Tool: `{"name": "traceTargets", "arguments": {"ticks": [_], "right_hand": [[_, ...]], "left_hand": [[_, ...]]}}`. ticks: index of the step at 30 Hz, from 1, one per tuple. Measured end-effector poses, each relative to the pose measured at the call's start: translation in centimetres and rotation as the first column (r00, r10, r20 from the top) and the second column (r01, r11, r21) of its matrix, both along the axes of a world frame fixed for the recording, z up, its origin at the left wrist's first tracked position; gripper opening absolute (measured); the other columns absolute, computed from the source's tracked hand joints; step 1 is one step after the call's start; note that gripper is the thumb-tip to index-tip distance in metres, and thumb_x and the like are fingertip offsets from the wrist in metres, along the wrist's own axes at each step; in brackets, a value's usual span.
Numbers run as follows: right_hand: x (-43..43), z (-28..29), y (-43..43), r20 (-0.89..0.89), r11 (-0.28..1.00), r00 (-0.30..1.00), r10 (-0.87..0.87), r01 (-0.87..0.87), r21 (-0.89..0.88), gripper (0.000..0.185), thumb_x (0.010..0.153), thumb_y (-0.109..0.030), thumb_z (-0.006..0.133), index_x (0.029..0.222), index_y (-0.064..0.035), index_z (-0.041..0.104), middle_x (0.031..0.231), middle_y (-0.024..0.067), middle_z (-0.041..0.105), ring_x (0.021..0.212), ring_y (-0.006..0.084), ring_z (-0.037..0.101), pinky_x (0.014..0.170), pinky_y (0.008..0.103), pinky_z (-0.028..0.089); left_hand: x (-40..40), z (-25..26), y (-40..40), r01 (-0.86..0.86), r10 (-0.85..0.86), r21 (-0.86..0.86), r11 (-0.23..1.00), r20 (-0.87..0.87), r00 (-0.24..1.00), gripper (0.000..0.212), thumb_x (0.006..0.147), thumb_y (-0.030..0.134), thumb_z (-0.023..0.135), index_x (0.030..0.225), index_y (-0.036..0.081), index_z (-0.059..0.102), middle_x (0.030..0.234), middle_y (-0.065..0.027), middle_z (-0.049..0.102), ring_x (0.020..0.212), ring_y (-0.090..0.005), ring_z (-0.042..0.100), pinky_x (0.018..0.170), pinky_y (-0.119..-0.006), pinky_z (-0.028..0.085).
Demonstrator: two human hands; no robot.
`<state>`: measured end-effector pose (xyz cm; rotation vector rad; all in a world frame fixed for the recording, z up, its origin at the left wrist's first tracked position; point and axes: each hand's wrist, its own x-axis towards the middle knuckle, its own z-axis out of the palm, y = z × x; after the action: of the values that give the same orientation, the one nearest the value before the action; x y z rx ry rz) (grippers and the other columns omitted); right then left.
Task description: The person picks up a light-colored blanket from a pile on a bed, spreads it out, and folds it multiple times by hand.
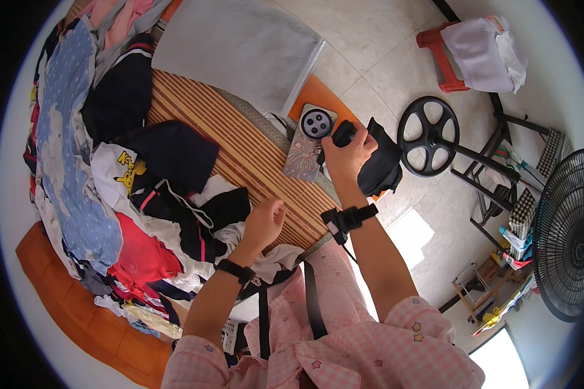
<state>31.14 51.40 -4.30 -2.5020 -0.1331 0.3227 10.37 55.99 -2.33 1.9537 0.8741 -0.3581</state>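
Observation:
My right hand [349, 153] has its fingers on a small black object [343, 134] at the orange edge of the bed; what the object is, I cannot tell. Right beside it are a black cloth bag or pouch [380, 163] and a phone in a patterned case [303, 155], its large round camera ring facing up. Over the bamboo mat [272, 170] my left hand [265, 221] hovers or rests with curled fingers, holding nothing visible, close to a heap of clothes with a black garment [231, 209] and a white shirt with a yellow cartoon figure [114, 175].
A grey sheet-like panel [238, 53] lies across the mat's far part. Clothes, a blue blanket [68, 146] and a red garment [141, 253] fill the left side. On the right stand a black fan [574, 243], a round black base [428, 136] and a red stool [443, 63].

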Motion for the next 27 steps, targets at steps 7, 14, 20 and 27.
{"name": "traceTargets", "arguments": {"ticks": [7, 14, 20, 27], "right_hand": [[-4.1, -1.1, 4.3, -0.062, 0.997, 0.996, 0.066, -0.064, 0.040, 0.068, 0.064, -0.022, 0.071, 0.123, -0.0104, 0.040, 0.113, 0.0223, 0.031, 0.102, 0.0405, 0.034, 0.085, 0.0492, 0.035], [-1.8, -0.7, -2.4, 0.247, 1.000, 0.969, -0.031, 0.029, 0.011, 0.042, 0.073, -0.020, 0.067, 0.111, -0.0111, 0.051, 0.104, 0.0124, 0.048, 0.101, 0.0329, 0.042, 0.086, 0.0438, 0.034], [5.1, -4.4, -17.3, -0.054, 0.837, 0.871, -0.489, 0.451, -0.311, 0.046, 0.075, -0.042, 0.063, 0.106, -0.0085, 0.054, 0.109, 0.0144, 0.051, 0.104, 0.0326, 0.046, 0.088, 0.0449, 0.037], [6.3, -4.4, -17.0, -0.267, 0.951, 0.926, -0.267, 0.207, -0.231, 0.053, 0.070, -0.046, 0.068, 0.100, -0.0040, 0.057, 0.099, 0.0158, 0.058, 0.099, 0.0297, 0.051, 0.088, 0.0413, 0.037]], "left_hand": [[5.0, -3.2, 2.2, -0.475, 0.485, -0.100, 0.874, 0.225, 0.845, 0.030, 0.086, 0.013, 0.057, 0.114, 0.003, 0.052, 0.102, -0.0171, 0.056, 0.084, -0.0266, 0.058, 0.072, -0.033, 0.048], [9.4, -1.7, 2.3, -0.303, 0.238, 0.210, 0.930, 0.286, 0.928, 0.026, 0.083, 0.009, 0.056, 0.108, 0.000, 0.053, 0.098, -0.0161, 0.054, 0.087, -0.0278, 0.055, 0.071, -0.036, 0.046], [15.3, -1.3, -4.6, -0.003, -0.033, 0.114, 0.993, 0.314, 0.949, 0.027, 0.079, 0.012, 0.062, 0.102, 0.002, 0.054, 0.098, -0.0209, 0.055, 0.086, -0.0314, 0.056, 0.071, -0.037, 0.048], [17.8, -2.7, -7.5, -0.105, 0.088, 0.226, 0.968, 0.084, 0.993, 0.028, 0.075, 0.016, 0.064, 0.096, 0.002, 0.053, 0.091, -0.0198, 0.052, 0.086, -0.0367, 0.053, 0.074, -0.042, 0.045]]}}
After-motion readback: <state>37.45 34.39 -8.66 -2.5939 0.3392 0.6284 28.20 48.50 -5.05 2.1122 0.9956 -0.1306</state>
